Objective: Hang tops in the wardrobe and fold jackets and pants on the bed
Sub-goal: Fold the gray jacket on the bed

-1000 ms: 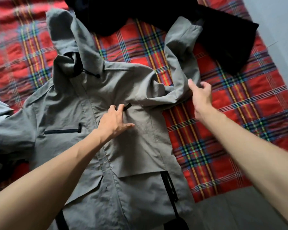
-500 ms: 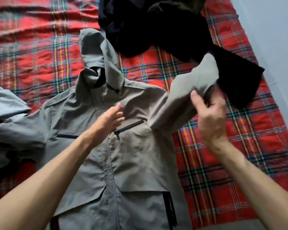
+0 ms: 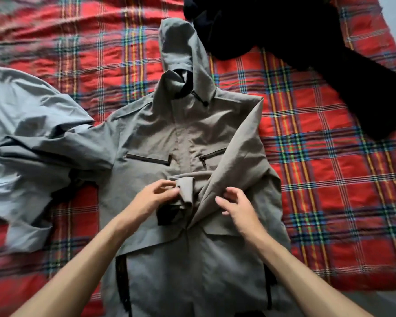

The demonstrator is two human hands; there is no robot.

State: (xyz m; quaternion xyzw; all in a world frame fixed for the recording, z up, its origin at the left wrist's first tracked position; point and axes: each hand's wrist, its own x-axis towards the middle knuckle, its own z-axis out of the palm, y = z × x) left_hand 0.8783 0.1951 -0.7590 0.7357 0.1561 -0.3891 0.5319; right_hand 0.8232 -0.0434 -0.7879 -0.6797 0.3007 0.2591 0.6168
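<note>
A grey hooded jacket [image 3: 160,138] lies front-up on the bed, hood pointing away from me. Its right sleeve [image 3: 240,147] is folded diagonally across the chest, with the cuff [image 3: 185,191] bunched at the middle. My left hand [image 3: 153,197] pinches that cuff between thumb and fingers. My right hand [image 3: 236,207] hovers over the folded sleeve with fingers loosely curled, holding nothing. The jacket's other sleeve [image 3: 28,143] spreads out crumpled to the left.
A red plaid blanket [image 3: 329,179] covers the bed. A pile of black clothing [image 3: 284,35] lies at the far right, one dark leg or sleeve reaching toward the right edge. Grey floor shows at the bottom right corner.
My right hand carried the right sleeve from the side over onto the jacket's chest and let go. My left hand moved down from the chest zip and took the cuff.
</note>
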